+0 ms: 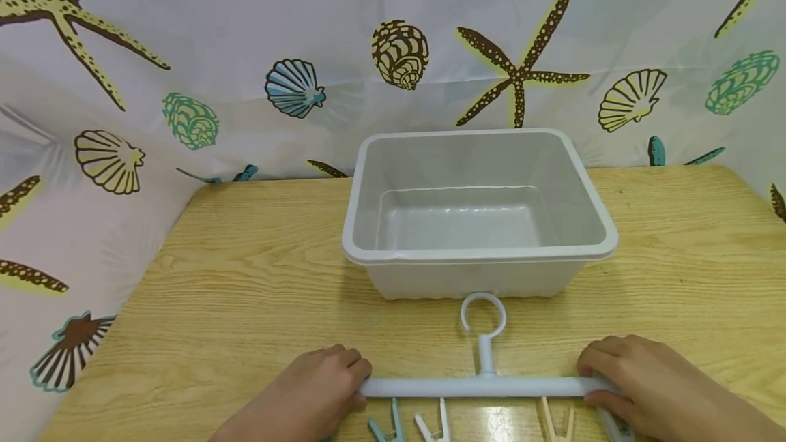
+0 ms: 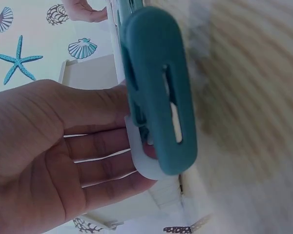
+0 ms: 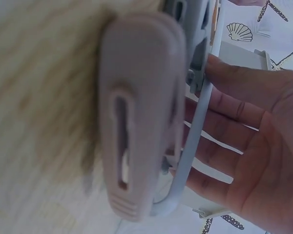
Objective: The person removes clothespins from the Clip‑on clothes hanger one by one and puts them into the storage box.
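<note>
A pale blue-grey clip hanger lies across the front of the table, its round hook pointing away from me. My left hand grips the bar's left end, thumb on the near side. At the opposite end, my right hand pinches the bar between thumb and fingers. Below the bar hang several clips: a teal clip, a white clip and a cream clip among them. Another teal clip is close beside the left fingers in the left wrist view. A pinkish-grey clip fills the right wrist view's middle.
Just beyond the hook stands a light grey plastic basin, with nothing in it. Wood-grain table surface extends to both sides. A white cloth printed with shells and starfish rises behind the table and along its left side.
</note>
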`<state>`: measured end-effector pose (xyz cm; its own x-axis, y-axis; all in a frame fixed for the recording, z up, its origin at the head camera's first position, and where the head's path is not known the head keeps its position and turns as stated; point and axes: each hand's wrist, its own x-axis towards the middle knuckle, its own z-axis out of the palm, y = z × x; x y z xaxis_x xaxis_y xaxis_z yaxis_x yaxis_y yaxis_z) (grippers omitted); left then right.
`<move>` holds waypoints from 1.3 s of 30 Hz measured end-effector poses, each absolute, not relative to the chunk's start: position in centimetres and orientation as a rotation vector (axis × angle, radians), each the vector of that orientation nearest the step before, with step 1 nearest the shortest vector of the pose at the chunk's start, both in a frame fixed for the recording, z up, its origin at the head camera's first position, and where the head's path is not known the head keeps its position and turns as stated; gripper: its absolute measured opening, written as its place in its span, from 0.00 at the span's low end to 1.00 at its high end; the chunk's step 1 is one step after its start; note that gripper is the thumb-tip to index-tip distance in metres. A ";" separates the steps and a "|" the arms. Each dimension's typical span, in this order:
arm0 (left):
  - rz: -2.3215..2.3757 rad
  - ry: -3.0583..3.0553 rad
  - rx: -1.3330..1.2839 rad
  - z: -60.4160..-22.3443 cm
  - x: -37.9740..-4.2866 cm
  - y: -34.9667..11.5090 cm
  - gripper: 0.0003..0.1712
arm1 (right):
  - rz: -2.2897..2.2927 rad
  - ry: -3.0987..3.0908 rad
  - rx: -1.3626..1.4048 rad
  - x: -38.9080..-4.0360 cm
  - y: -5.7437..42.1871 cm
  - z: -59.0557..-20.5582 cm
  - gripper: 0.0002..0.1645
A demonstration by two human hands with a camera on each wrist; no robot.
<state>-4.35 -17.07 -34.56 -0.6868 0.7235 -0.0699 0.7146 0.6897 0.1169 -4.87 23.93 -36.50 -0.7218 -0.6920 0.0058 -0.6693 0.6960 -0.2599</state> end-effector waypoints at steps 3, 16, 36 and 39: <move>0.141 2.794 1.192 -34.2 -4.4 -17.2 0.09 | -0.395 2.806 -1.105 -4.9 24.0 -36.3 0.12; 0.214 2.743 1.218 -33.4 -4.3 -17.4 0.08 | -0.517 2.732 -1.121 -4.7 24.2 -35.9 0.11; 0.317 2.813 1.221 -30.6 -4.0 -17.8 0.06 | -0.566 2.830 -1.065 -4.3 24.2 -34.1 0.13; 0.346 2.829 1.223 -30.3 -3.9 -17.9 0.05 | -0.613 2.872 -1.137 -4.3 24.3 -34.0 0.15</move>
